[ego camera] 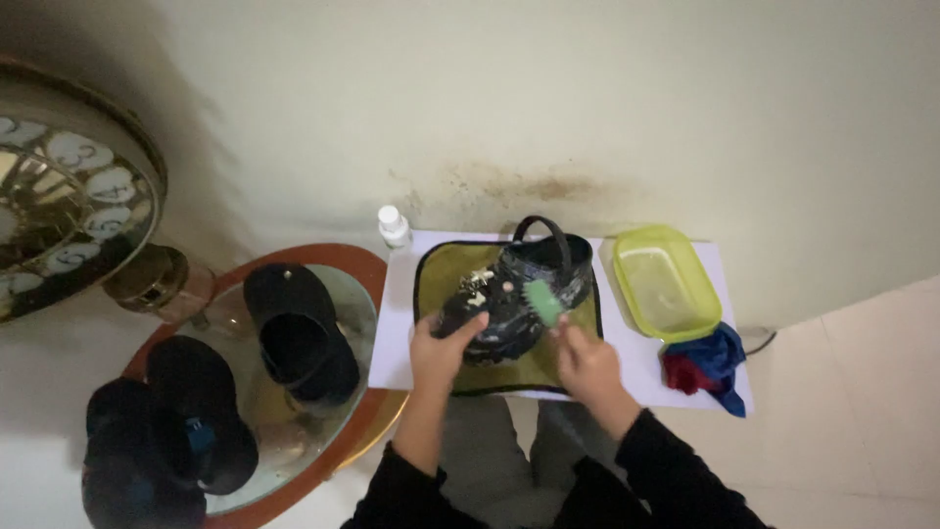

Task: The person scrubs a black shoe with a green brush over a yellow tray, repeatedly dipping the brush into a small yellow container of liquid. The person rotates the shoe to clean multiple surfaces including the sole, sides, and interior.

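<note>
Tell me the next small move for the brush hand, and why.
Probably draw the green brush in a short stroke across the black clog-style shoe: the right hand holds the bristles against its upper, the left hand grips the toe end, and it rests on the olive-green mat.

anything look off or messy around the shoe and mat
The wall just behind the black shoe carries a brown, splattered stain. The red and blue cloth lies crumpled, hanging off the white sheet.
</note>
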